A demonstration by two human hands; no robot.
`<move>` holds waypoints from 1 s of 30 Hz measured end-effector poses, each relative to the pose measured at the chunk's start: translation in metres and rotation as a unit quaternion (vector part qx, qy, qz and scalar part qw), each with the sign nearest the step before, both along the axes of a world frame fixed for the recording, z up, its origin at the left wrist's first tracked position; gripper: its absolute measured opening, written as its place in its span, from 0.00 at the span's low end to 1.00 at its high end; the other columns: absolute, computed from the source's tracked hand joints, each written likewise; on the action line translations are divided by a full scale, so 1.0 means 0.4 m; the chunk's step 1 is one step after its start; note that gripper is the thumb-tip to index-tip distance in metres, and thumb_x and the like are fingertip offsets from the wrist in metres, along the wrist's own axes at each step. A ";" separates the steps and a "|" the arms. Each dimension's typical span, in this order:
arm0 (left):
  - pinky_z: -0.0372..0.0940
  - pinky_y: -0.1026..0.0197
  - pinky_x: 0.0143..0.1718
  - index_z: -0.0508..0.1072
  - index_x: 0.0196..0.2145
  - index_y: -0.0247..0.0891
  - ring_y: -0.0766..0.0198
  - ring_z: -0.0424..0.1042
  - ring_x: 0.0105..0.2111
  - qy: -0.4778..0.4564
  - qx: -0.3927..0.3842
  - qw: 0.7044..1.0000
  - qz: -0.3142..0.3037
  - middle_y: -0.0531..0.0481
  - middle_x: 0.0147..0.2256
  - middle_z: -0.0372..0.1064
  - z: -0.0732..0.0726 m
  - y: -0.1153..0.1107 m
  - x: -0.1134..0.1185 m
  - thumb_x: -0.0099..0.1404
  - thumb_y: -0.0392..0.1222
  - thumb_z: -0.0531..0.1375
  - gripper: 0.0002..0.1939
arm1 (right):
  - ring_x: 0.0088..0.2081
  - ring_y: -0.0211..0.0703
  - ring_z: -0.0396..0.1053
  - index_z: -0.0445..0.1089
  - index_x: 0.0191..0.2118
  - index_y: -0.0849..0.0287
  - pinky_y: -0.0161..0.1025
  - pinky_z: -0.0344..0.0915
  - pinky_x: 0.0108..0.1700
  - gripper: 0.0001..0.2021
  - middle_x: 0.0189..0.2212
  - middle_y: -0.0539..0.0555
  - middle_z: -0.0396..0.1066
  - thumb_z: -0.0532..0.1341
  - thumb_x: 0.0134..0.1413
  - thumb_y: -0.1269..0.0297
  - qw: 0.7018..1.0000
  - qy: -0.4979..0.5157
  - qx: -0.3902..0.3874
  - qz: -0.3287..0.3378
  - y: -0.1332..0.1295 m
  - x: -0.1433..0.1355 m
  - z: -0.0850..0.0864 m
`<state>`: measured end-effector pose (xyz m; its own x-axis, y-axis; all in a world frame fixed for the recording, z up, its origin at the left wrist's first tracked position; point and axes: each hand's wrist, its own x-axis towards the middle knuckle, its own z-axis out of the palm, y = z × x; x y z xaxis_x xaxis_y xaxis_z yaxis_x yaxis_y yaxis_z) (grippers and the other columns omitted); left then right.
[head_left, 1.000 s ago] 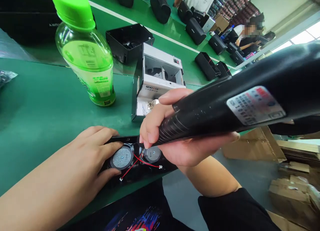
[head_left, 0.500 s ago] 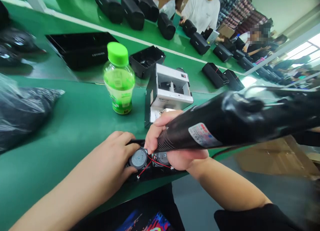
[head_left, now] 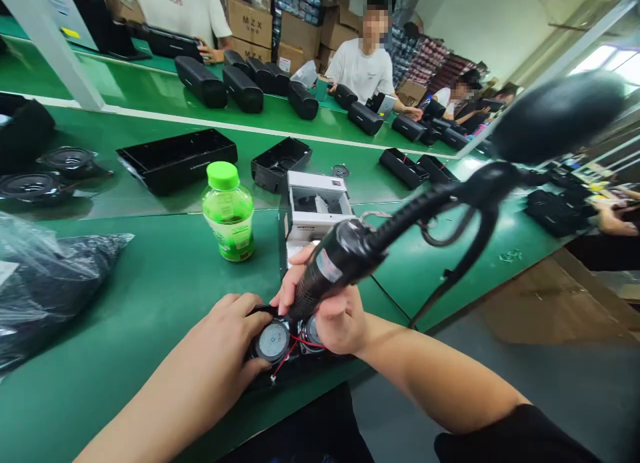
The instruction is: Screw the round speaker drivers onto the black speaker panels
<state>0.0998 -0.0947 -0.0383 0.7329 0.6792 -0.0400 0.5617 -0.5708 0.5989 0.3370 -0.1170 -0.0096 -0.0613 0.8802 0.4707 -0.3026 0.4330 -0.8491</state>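
Note:
A black electric screwdriver with a label and a thick cable is gripped in my right hand. It slants down and left, its tip hidden behind my fingers over a black speaker panel. Two round speaker drivers are set in that panel, the left driver showing its grey magnet and the right driver partly covered by my right hand. Thin red wires with a small white connector trail from them. My left hand wraps the panel's left end, fingers and thumb around the left driver.
A green-capped bottle and a silver box-shaped machine stand just beyond my hands. At left lies a plastic bag. Black housings and loose speakers sit farther back. Co-workers sit across the green bench.
My view has lifted, showing more of the far bench. The screwdriver's rear end has swung away from me, so it stands steeper. My left hand stays on the panel.

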 end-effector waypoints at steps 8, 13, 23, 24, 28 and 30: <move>0.83 0.42 0.54 0.92 0.57 0.59 0.41 0.87 0.58 -0.074 0.065 0.995 0.014 0.47 0.59 0.88 -0.086 -0.002 -0.037 0.71 0.51 0.79 0.18 | 0.22 0.44 0.74 0.81 0.57 0.41 0.42 0.77 0.27 0.32 0.27 0.42 0.77 0.74 0.73 0.18 0.974 0.021 0.069 -0.213 0.010 0.130 0.238; 0.84 0.41 0.57 0.89 0.61 0.59 0.40 0.86 0.60 -0.075 0.105 0.992 0.010 0.47 0.59 0.88 -0.117 -0.003 -0.049 0.74 0.57 0.79 0.20 | 0.17 0.43 0.68 0.77 0.47 0.43 0.42 0.70 0.21 0.33 0.22 0.40 0.73 0.72 0.72 0.15 0.974 -0.013 0.092 -0.209 0.095 0.138 0.199; 0.82 0.44 0.53 0.89 0.61 0.60 0.43 0.87 0.56 -0.078 0.106 0.991 -0.002 0.49 0.59 0.89 -0.082 0.002 -0.048 0.75 0.59 0.78 0.19 | 0.19 0.42 0.67 0.79 0.57 0.42 0.43 0.65 0.23 0.42 0.23 0.40 0.70 0.63 0.70 0.07 0.975 -0.002 0.031 -0.221 0.095 0.107 0.175; 0.82 0.44 0.53 0.89 0.61 0.61 0.43 0.87 0.57 -0.075 0.106 0.992 0.000 0.49 0.60 0.89 -0.080 0.003 -0.047 0.75 0.59 0.78 0.19 | 0.19 0.42 0.67 0.80 0.58 0.42 0.42 0.66 0.22 0.41 0.23 0.40 0.70 0.64 0.71 0.08 0.977 0.009 0.023 -0.210 0.081 0.106 0.178; 0.82 0.40 0.55 0.89 0.58 0.63 0.41 0.87 0.57 -0.056 0.089 0.994 0.003 0.50 0.60 0.90 -0.064 0.009 -0.038 0.76 0.59 0.76 0.16 | 0.20 0.41 0.69 0.86 0.55 0.41 0.41 0.73 0.24 0.31 0.24 0.42 0.74 0.70 0.76 0.18 0.983 0.062 -0.003 -0.172 -0.043 0.102 0.213; 0.82 0.40 0.52 0.90 0.57 0.63 0.40 0.87 0.56 -0.035 0.079 0.996 -0.005 0.49 0.59 0.90 -0.052 0.015 -0.034 0.75 0.60 0.76 0.15 | 0.23 0.44 0.75 0.89 0.56 0.37 0.45 0.81 0.29 0.21 0.27 0.44 0.78 0.73 0.82 0.28 0.988 0.048 -0.034 -0.142 -0.122 0.097 0.233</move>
